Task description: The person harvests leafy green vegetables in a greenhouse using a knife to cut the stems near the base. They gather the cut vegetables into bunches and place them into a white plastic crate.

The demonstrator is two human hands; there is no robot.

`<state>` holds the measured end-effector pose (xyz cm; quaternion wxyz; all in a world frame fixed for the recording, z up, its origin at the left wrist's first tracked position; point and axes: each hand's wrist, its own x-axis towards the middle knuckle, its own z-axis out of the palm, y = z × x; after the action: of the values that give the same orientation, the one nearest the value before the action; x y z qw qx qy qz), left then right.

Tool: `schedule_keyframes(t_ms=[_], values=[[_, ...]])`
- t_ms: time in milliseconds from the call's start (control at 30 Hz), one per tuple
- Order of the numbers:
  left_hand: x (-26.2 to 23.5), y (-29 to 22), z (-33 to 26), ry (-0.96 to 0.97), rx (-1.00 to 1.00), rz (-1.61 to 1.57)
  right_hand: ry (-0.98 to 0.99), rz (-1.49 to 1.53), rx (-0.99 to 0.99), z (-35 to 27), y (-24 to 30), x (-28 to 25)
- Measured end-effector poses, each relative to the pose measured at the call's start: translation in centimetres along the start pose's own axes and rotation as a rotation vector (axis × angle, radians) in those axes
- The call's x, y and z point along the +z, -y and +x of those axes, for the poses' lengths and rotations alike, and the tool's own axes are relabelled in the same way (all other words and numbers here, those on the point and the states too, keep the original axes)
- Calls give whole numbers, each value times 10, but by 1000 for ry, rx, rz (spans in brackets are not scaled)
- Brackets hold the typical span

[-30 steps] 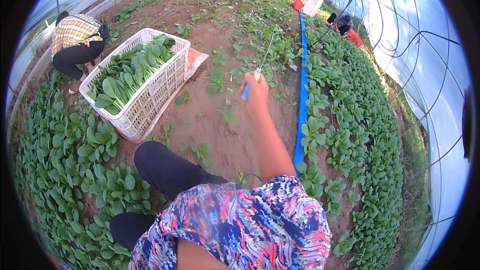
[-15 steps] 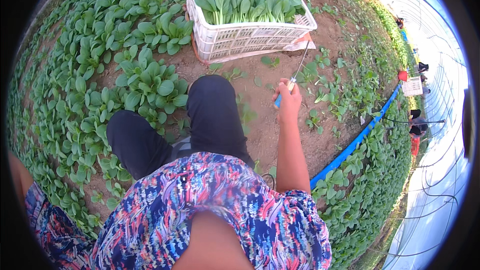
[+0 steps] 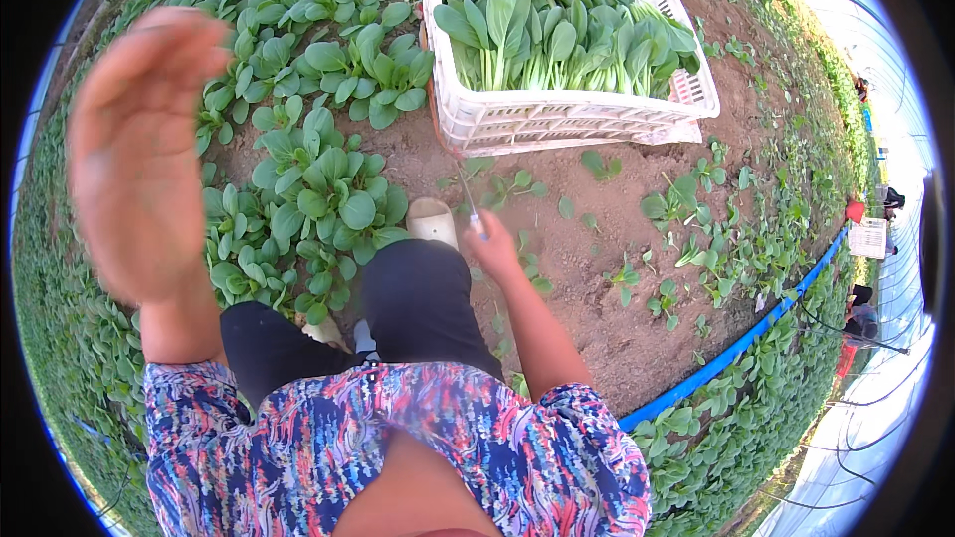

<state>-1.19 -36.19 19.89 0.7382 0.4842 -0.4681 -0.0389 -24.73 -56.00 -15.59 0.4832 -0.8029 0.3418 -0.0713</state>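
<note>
My left hand (image 3: pixel 139 149) is raised close to the camera at the left, slightly blurred, with fingers extended and a little bent and nothing visible in them. Below and beside it grow leafy green plants (image 3: pixel 318 179) that look like bok choy. My right hand (image 3: pixel 494 247) is closed round the handle of a thin-bladed knife (image 3: pixel 472 201). Its blade points away, toward the front of a white plastic crate (image 3: pixel 567 124). Cut greens (image 3: pixel 557 40) with pale stems stand packed inside that crate.
My knees (image 3: pixel 413 298) are bent near a pale shoe (image 3: pixel 432 222). Loose leaves and small plants (image 3: pixel 676 201) lie or grow on bare soil at the right. A blue strip (image 3: pixel 731 343) borders another planted bed. Other people (image 3: pixel 861 318) are far right under a plastic-covered frame.
My left hand has come up into view from the lower left. My right hand has moved left and nearer with the knife, whose blade now tilts left. The crate appears farther right.
</note>
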Motion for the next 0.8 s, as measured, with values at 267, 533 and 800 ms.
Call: schedule_keyframes(t_ms=[267, 533, 800], values=[[-40, 315, -122, 717, -813, 920, 310, 608, 439, 68, 14, 103], [-62, 468, -127, 1040, -811, 1105, 271, 257, 179, 122, -22, 157], [-115, 463, -110, 1122, -1106, 1332, 138, 16, -118, 178, -29, 202]])
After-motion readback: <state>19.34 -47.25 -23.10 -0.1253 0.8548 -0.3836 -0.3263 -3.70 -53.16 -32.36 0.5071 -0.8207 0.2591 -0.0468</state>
